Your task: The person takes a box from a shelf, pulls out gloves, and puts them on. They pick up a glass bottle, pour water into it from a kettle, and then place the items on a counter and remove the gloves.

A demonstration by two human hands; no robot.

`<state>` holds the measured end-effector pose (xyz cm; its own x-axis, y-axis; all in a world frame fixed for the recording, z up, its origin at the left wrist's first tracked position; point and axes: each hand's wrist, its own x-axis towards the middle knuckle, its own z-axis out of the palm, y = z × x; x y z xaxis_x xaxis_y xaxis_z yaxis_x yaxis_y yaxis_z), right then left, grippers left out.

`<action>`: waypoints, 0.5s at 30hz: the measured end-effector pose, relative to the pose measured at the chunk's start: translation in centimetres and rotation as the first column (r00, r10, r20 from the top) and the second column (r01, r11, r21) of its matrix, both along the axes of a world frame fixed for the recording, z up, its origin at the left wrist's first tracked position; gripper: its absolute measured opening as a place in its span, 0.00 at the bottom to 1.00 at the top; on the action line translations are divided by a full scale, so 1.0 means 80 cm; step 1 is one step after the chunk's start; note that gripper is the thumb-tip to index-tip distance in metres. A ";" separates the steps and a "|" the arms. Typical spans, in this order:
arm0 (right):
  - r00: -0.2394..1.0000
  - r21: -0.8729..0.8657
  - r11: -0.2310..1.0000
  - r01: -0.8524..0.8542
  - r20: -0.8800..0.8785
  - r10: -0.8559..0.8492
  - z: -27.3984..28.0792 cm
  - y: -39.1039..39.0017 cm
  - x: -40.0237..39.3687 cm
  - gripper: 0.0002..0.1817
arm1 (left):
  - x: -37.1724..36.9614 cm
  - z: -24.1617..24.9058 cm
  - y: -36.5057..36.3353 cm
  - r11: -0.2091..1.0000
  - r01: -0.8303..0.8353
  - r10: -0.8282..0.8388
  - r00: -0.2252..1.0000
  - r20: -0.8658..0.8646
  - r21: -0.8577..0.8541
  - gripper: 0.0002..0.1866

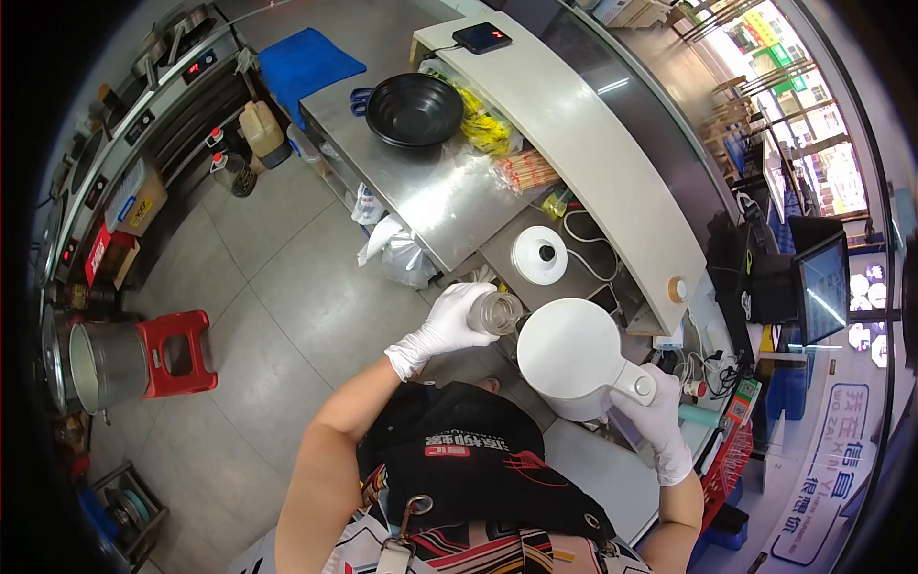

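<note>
In a white glove, my left hand [448,323] is wrapped round a small clear glass [496,314], whose round rim faces up. My right hand [660,418], also gloved, grips the handle of a white electric kettle [568,352]. The kettle is held in front of my apron [459,430], its left side close by the glass. Just beyond them, a round white vessel with a black knob [540,255] stands on the counter beside a white cable [590,247].
A black bowl [415,110] sits on the steel counter [411,187], near bundled wrapped chopsticks [526,172]. A white ledge [583,124] curves along the far side. At left are a red stool [179,354] and a large pot [110,366]. A screen [822,287] stands at right.
</note>
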<state>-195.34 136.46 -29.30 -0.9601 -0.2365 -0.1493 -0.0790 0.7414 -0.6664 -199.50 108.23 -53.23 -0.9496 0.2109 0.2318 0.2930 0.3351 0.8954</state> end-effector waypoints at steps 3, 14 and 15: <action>1.000 0.005 1.000 -0.007 -0.008 0.007 -0.003 0.004 0.000 0.11 | -0.002 0.001 0.003 1.000 0.007 -0.007 1.000 -0.001 0.002 0.39; 0.998 -0.045 0.997 0.061 -0.030 -0.062 -0.028 0.035 0.007 0.12 | -0.020 0.016 0.021 0.998 0.063 -0.063 0.998 0.009 0.000 0.40; 0.997 -0.050 0.996 0.069 -0.039 -0.071 -0.034 0.041 0.008 0.12 | -0.022 0.021 0.023 0.997 0.068 -0.069 0.997 0.046 0.023 0.40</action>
<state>-194.66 139.72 -32.01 -0.9796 -0.1746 -0.0995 -0.0559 0.7126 -0.6994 -201.29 110.10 -51.56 -0.9430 0.2713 0.1929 0.2725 0.2964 0.9154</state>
